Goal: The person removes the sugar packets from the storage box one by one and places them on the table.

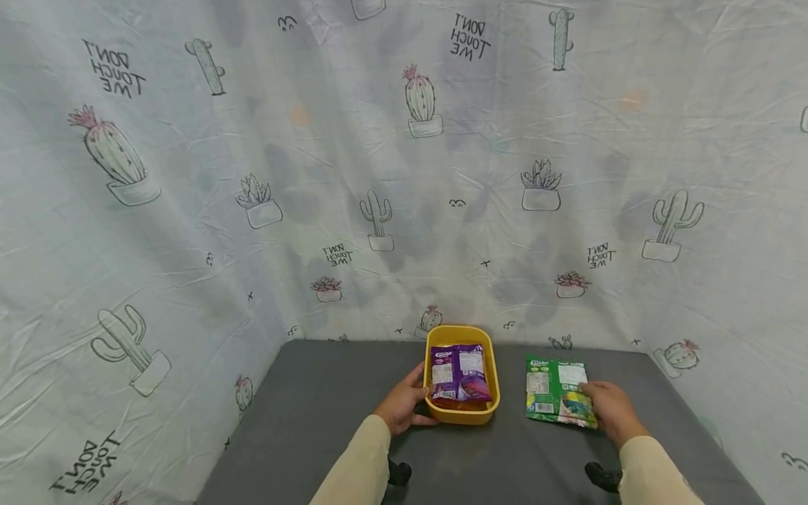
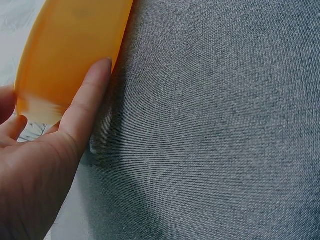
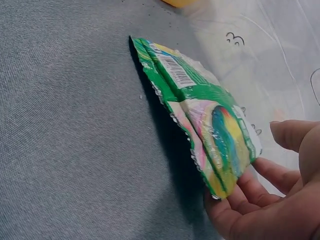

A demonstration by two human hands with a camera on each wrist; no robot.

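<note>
Left hand (image 1: 400,403) grips the left side of the yellow plastic bin (image 1: 463,418), lower centre of the head frame, fingers along its wall; purple printed packet (image 1: 459,372) lies inside. Right hand (image 1: 614,412) is mostly open, fingertips touching the edge of the green printed packet (image 1: 557,393), lower right on the grey tabletop (image 1: 303,407), thumb clear of it.

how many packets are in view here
2 in plain view: a purple packet inside the yellow container, and a green packet touched by the right hand. More may be hidden beneath the purple one.
</note>
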